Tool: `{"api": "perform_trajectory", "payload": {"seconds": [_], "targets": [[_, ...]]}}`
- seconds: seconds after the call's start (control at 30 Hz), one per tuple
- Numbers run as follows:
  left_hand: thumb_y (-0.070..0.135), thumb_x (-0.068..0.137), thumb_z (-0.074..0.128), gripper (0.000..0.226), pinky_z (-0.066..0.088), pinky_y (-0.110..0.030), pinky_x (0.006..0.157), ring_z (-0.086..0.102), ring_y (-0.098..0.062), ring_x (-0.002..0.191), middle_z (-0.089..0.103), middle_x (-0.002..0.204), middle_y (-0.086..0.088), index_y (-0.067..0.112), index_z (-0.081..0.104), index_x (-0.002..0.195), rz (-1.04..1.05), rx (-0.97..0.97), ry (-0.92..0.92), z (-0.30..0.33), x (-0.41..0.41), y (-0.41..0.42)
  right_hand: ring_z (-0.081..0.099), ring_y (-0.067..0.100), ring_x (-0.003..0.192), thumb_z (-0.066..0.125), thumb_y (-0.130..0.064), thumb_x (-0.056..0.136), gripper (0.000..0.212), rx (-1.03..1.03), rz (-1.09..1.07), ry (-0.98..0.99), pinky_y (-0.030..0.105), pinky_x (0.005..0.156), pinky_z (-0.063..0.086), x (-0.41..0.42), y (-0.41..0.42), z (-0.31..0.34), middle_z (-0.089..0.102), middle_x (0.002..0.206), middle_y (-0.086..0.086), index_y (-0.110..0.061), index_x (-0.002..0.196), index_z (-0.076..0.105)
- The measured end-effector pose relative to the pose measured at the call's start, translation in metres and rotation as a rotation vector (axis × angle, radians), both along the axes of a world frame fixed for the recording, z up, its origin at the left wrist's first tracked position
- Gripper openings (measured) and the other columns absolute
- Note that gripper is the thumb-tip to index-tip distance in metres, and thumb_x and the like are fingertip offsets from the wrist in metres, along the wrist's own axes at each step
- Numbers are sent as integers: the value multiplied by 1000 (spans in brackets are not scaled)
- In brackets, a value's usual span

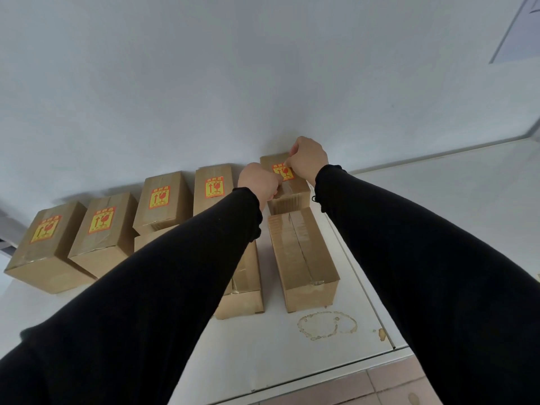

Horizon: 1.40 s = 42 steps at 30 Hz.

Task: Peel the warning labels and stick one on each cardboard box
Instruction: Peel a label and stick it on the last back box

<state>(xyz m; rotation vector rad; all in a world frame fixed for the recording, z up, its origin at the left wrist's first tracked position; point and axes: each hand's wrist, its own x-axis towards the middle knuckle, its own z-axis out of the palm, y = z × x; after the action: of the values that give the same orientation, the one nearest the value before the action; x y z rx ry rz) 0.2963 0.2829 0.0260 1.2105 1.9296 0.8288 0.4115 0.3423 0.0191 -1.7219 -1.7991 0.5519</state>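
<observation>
Labels already sit on the four far-row boxes to the left, and we are now pressing a fifth warning label (283, 171) onto the top of the far-right cardboard box (287, 185), against the wall. The label lies directly between our hands: the left hand (258, 180) is at its near-left corner, the right hand (308, 159) at its far-right edge, so both are about equally close. Its long axis seems to run away from us, along the box top. Both hands are curled, fingertips bearing on or pinching the label's edges; which of the two we cannot tell, as the knuckles hide the fingertips. The label is yellow with a red border, an upward arrow and a broken-glass mark, like the others.

Nearer to us, an unlabelled box (304, 258) lies just in front of this one, and another (245, 282) to its left is partly hidden by our left sleeve. In our judgement these come next. All stand on a white table (292, 355) marked by a brown ring stain (327, 325).
</observation>
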Motion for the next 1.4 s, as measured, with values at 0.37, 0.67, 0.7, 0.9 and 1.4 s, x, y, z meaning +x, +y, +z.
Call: {"api": "perform_trajectory", "payload": {"seconds": [0.37, 0.67, 0.7, 0.9, 1.4], "targets": [[9, 90, 67, 20, 56, -29, 67, 59, -16, 61, 63, 73, -7, 14, 53, 76, -29, 38, 14, 0, -2, -4, 60, 19, 100, 60, -6, 91, 18, 12, 197, -51, 35, 89, 52, 16, -9, 1, 65, 111, 1, -14, 103, 71], [12, 90, 67, 22, 57, -28, 61, 61, -16, 62, 64, 75, -5, 18, 52, 75, -17, 54, 23, 2, -2, -11, 52, 11, 101, 67, -6, 91, 38, -71, 282, -47, 21, 83, 39, 24, -17, 6, 63, 128, 5, -9, 129, 64], [12, 90, 67, 22, 58, -29, 63, 62, -16, 63, 65, 76, -6, 18, 52, 76, -17, 56, 28, 2, -2, -11, 52, 10, 101, 67, -5, 91, 39, -67, 276, -47, 21, 84, 39, 23, -17, 6, 63, 128, 5, -9, 129, 64], [12, 90, 67, 23, 61, -33, 72, 63, -18, 66, 64, 74, -5, 19, 52, 75, -22, 65, 34, 4, -1, -14, 60, 19, 104, 54, 1, 94, 45, -62, 327, -87, 34, 90, 53, 20, -20, 5, 63, 123, 5, -23, 131, 65], [3, 91, 57, 11, 60, -38, 81, 66, -22, 85, 63, 85, -5, 14, 55, 91, -119, 134, 115, 21, -7, -39, 54, 14, 105, 52, -8, 98, 35, -1, 316, -116, 22, 83, 40, 29, -42, 18, 59, 131, 3, -23, 126, 66]]}}
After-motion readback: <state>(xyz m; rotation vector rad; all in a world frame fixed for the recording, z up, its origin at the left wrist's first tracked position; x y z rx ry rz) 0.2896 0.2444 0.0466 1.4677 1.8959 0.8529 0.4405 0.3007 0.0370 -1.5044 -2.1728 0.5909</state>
